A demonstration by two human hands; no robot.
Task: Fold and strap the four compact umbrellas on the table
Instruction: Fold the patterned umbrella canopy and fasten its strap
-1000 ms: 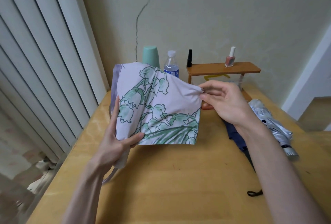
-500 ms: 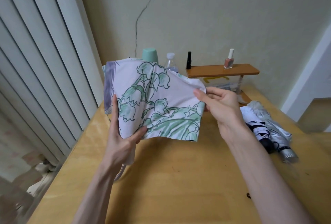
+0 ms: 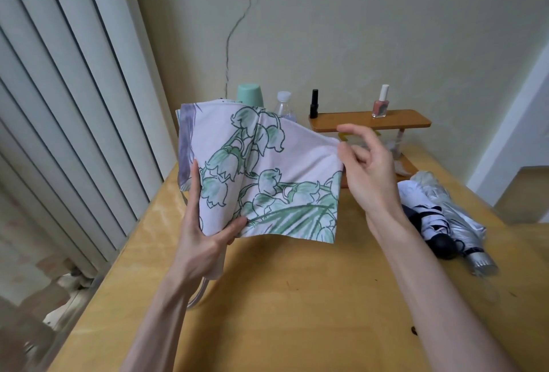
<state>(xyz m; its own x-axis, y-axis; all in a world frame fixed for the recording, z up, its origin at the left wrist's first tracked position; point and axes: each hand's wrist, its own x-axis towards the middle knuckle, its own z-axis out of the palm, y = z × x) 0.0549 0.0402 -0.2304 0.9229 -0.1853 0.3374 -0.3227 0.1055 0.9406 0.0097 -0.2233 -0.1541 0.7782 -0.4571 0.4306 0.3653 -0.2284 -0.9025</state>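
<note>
Head view: left hand [image 3: 205, 241] grips the floral umbrella [image 3: 261, 175] round its shaft w/ thumb pressed over the canopy, held up above the table [image 3: 297, 312]; handle & wrist loop hang below the palm. Right hand [image 3: 368, 169] is loose, fingers spread, thumb just at the panel's far corner — no pinch visible. Fabric looks thin, light, floppy, prob. slick — best taken at a panel edge, shaft clamped firm. Silver umbrella [image 3: 454, 208] lies at right.
</note>
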